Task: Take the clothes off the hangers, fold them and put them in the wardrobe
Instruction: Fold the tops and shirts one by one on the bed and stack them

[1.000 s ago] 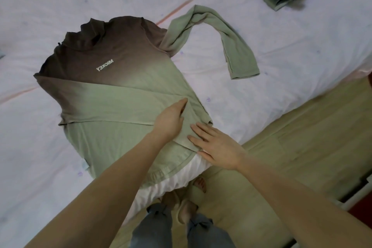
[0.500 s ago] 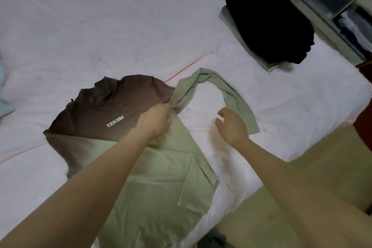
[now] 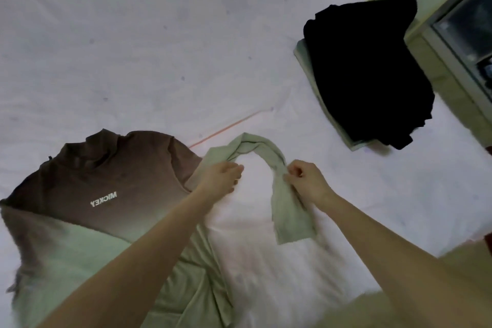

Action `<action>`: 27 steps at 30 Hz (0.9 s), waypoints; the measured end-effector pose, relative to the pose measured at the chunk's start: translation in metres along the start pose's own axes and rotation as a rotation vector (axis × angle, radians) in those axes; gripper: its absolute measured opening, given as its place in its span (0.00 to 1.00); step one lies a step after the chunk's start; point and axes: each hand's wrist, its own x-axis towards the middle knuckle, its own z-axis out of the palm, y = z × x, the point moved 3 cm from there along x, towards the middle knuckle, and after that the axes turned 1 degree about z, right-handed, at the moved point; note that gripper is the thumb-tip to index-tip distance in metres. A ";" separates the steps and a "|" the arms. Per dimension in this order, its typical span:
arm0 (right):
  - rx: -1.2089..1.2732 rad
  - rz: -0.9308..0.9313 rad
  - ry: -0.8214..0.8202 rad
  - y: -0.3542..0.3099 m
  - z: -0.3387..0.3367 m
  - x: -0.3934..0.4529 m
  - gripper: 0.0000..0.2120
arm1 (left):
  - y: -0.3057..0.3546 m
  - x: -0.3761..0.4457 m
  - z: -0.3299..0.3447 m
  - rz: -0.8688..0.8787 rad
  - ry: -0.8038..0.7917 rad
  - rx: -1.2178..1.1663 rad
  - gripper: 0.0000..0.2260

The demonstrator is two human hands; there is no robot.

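With one side folded, both hands, left hand (image 3: 222,177) and right hand (image 3: 306,180), pinch the shirt (image 3: 106,194)'s loose sleeve (image 3: 287,210); folding and storing remain.

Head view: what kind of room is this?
Likely a bedroom: a bed with a white sheet serves as the folding surface, a folded black garment lies on it, and shelving stands alongside.
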 end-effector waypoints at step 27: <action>-0.686 -0.796 -0.265 -0.189 0.182 0.015 0.25 | -0.119 -0.099 -0.199 -0.189 0.774 0.620 0.19</action>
